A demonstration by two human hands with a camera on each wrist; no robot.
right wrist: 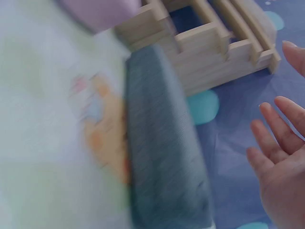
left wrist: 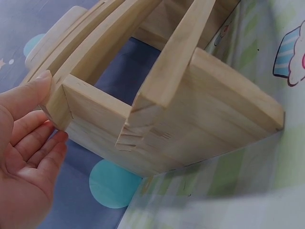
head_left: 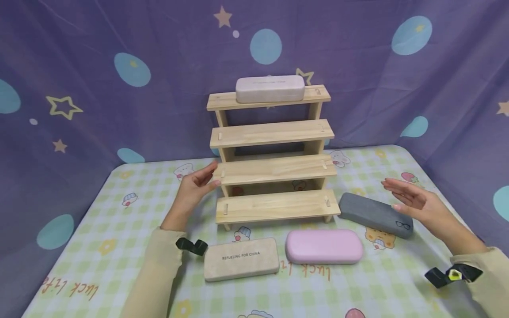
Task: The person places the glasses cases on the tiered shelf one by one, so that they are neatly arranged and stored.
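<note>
Atop the rack (head_left: 276, 206), pinched by the left hand (head_left: 193, 191), one white case (head_left: 270, 90) is set; three other cases (head_left: 324, 246) are left on the surface (head_left: 99, 221). The right hand's (head_left: 421, 206) fingers are apart.

The right hand (right wrist: 288, 167) is occupying the right edge, fingers spread, standing apart from the gray case (right wrist: 164, 143). The case is lying lengthwise at center on the tablecloth (right wrist: 38, 133), whose cartoon print (right wrist: 106, 138) is appearing blurred. The wooden shelf (right wrist: 195, 57) is standing beyond the case's far end. A pink case (right wrist: 102, 12) is showing at upper left.
</note>
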